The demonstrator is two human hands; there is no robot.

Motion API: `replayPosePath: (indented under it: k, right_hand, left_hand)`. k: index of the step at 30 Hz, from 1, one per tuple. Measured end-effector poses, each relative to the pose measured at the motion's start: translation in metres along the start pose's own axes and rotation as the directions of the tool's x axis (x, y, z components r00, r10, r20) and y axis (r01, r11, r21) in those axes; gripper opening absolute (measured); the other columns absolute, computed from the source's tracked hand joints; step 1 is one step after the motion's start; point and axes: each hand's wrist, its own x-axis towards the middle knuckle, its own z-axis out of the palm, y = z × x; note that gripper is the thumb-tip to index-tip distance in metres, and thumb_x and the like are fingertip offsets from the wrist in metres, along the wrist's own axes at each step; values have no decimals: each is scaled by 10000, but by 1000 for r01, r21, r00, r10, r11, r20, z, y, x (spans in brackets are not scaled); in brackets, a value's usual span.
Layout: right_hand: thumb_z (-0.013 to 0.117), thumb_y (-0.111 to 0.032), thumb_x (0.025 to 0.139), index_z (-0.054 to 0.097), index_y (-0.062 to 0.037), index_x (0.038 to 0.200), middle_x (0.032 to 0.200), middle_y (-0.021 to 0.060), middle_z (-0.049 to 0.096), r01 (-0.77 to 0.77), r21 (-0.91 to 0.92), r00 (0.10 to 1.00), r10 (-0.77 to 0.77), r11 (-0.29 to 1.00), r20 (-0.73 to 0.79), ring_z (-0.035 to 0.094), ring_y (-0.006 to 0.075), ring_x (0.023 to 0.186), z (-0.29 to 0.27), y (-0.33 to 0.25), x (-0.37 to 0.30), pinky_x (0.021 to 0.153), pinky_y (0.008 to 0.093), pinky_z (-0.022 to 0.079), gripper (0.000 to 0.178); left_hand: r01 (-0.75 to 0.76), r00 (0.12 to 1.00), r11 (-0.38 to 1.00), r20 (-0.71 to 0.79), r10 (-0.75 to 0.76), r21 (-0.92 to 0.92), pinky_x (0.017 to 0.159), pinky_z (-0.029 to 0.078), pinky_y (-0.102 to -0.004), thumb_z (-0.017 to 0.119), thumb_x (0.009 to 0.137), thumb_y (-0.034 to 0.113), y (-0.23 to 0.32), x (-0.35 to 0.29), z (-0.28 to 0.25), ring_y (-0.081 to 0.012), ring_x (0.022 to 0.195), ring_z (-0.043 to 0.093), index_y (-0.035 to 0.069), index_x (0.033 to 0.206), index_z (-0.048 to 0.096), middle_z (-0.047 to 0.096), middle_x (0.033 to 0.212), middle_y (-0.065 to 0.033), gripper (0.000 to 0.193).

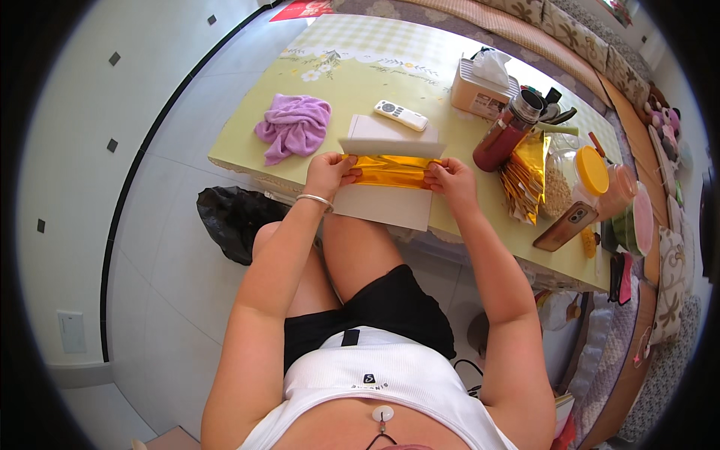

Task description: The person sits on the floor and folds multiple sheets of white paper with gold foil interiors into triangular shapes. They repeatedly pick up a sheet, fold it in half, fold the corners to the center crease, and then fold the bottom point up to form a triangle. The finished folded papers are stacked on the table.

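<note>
left hand point(325, 176), right hand point(456, 182): pinching opposite ends of gold foil point(391, 172) | i judge it light, slick, easily creased | hold at ends

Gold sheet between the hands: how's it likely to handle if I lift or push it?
Probably light and bendable: the gold sheet looks thin and shows creases between the left hand and right hand. Its glossy face suggests it may be somewhat slippery. Pushed from one end, it would likely buckle along those creases.
</note>
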Motion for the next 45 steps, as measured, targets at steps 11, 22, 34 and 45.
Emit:
replayPosePath:
  k: [11,22,34,45]
  right_hand:
    - [748,-197,806,675,3,763,626,26,603,66,-575,995,-94,816,-19,502,107,562,-10,-10,-11,543,314,417,217]
    - [739,-196,753,679,42,754,701,212,624,262,-832,937,-334,489,99,625,335,682,-2,-9,-13,662,439,517,246]
    - [695,-185,819,680,-19,1044,1121,164,630,140,-961,955,-289,241,67,621,346,1034,20,-30,-39,872,444,527,280]
    - [565,-470,943,383,-8,1491,1569,153,359,673,-740,700,-315,-11,641,302,308,1471,42,16,-61,1207,465,213,740]
  left_hand:
    - [-170,979,851,-11,202,497,600,491,-283,817,760,136,2,-9,-7,-131,630,596,-39,806,726,675,741,-75,203]
    - [-326,894,526,77,440,785,686,516,-382,839,661,200,-3,-11,-8,-286,706,627,-35,742,732,642,781,-178,270]
    - [-467,720,191,246,649,863,778,503,-371,773,730,104,5,-30,8,-273,909,621,41,943,726,617,1027,-119,227]
    - [-690,387,-424,794,469,586,1117,366,-470,592,866,167,-4,-21,13,-316,1288,508,77,1179,683,549,1395,-151,338]
